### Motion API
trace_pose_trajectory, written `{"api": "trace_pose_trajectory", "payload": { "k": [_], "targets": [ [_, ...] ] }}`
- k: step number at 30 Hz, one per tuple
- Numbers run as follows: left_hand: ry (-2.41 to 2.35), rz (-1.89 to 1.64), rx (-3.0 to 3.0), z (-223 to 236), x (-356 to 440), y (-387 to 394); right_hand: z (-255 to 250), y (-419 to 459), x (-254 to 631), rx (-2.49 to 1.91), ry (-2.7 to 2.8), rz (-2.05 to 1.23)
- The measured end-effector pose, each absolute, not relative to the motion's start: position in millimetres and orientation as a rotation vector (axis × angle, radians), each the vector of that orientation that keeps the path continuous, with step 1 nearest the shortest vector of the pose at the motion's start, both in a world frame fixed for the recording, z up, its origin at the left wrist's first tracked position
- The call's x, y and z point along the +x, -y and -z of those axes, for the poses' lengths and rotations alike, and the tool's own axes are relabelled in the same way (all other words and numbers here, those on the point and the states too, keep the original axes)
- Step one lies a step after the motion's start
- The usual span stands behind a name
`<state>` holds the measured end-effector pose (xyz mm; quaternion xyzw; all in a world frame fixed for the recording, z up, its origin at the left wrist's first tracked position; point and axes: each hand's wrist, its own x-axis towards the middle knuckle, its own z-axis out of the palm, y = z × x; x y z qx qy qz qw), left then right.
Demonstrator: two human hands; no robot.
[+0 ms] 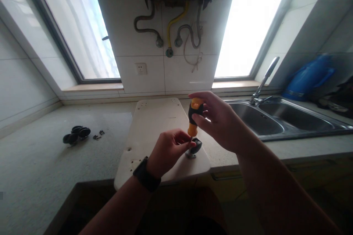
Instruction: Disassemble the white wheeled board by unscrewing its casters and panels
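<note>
My right hand (217, 119) is closed around the yellow and black handle of a screwdriver (193, 130), which stands upright with its shaft pointing down. Thumb and fingertips of my left hand (172, 148) pinch the screwdriver's shaft near its lower end. Below the shaft, a black caster wheel (196, 146) with a metal mounting plate (190, 155) sits at the near right corner of a white board (157, 125). The shaft's tip is down at that plate; any screw there is too small to make out. Small holes show at the board's other corners.
Several black casters (77, 134) and small dark screws (98, 134) lie on the counter (104, 159) at left. To the right are a double sink (275, 117) with a tap (264, 80) and a blue jug (309, 77). The counter's front edge runs beneath the board.
</note>
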<state>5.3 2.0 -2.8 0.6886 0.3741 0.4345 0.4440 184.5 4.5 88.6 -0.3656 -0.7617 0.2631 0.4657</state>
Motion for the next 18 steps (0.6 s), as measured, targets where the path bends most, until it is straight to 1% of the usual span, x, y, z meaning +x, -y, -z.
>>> {"api": "trace_pose_trajectory", "payload": {
  "k": [9,14,18],
  "targets": [
    [-0.941,-1.118,1.668,5.4,4.5,-1.9,-89.2,-1.0,181.8,-0.785,1.893,-0.736],
    [-0.914,-1.111,1.661,3.9,4.5,-0.4,-91.2,1.5,182.0,-0.888,1.951,-0.623],
    [-0.952,-1.113,1.694,4.5,4.9,-1.1,-91.9,0.6,182.2,-0.885,1.932,-0.587]
  ]
}}
